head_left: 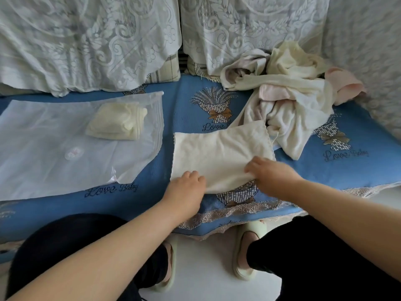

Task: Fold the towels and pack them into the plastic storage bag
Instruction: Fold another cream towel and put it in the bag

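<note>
1. Nearest, at the front edge of the blue patterned sofa cover, both hands work the near hem of a cream, partly folded rectangular towel. The left hand has its fingers curled over the near-left corner, and the right hand pinches the near-right corner, lifting that edge slightly.
2. The towel stretches away from the fingers toward the sofa's back, its long axis running left to right across the cover. So the next fold is probably either near edge over far or one side over the other.
3. Left of it, just apart, lies the clear plastic zip storage bag, flat, with one folded pale-yellow towel inside near its mouth. The left hand is the nearer one for packing.
4. Farthest, toward the back-right corner, sits a crumpled heap of cream and pink towels, not yet folded.
</note>
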`<state>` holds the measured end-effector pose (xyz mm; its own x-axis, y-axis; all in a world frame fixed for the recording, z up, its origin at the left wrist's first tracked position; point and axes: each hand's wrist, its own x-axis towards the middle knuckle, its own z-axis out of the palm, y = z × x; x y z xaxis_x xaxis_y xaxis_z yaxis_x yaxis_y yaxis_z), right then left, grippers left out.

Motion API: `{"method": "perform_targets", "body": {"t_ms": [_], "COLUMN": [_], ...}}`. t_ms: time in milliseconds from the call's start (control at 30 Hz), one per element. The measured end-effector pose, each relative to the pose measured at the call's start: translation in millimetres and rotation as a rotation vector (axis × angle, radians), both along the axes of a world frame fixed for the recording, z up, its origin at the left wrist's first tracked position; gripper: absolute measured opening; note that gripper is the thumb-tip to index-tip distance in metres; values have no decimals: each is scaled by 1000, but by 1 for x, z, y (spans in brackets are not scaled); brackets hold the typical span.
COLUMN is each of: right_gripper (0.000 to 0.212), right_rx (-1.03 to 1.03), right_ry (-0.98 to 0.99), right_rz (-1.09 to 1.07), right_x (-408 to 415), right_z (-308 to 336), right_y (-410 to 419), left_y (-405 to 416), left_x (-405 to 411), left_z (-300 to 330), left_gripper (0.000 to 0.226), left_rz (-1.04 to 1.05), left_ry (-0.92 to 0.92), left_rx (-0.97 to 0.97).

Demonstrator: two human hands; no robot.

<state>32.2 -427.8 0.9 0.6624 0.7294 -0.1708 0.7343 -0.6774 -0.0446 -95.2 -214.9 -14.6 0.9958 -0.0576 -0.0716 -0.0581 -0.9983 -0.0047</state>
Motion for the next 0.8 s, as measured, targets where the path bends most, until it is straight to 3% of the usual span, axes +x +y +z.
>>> {"method": "perform_targets", "body": {"t_ms": [33,133,233,300,467,533,667,733,800], "right_gripper": [33,16,13,14,15,15,12,16,23], "right_rx": [24,81,37,73,274,349,393,363,263], "right_ry": [79,390,736,858,757,723,689,633,398], "right_rz": [-89,-254,-320,-380,-554,-615,-698,-761,-789], "right_x": [10,37,47,50,71,79,85,86,84], "right_z": [10,30,43,41,35,35,26,20,20], "right_y": [-1,-13,-22,-23,-23,-25,-20,-16,-10], "left_y": [7,35,52,61,70,72,69,66,63], "left_x": [5,18,24,29,57,68,80,81,78], "left_z": [8,28,44,45,33,26,9,3,-1], "left_gripper": [12,23,21,15,11,19,40,48,53], "left_rz": [80,218,212,218,511,572,600,547,453], "left_ry": [57,220,439,406,-131,-241,-224,-184,-177], "left_rx": [-121,-441,-496,-513,-723,-755,-745,-613,-385]}}
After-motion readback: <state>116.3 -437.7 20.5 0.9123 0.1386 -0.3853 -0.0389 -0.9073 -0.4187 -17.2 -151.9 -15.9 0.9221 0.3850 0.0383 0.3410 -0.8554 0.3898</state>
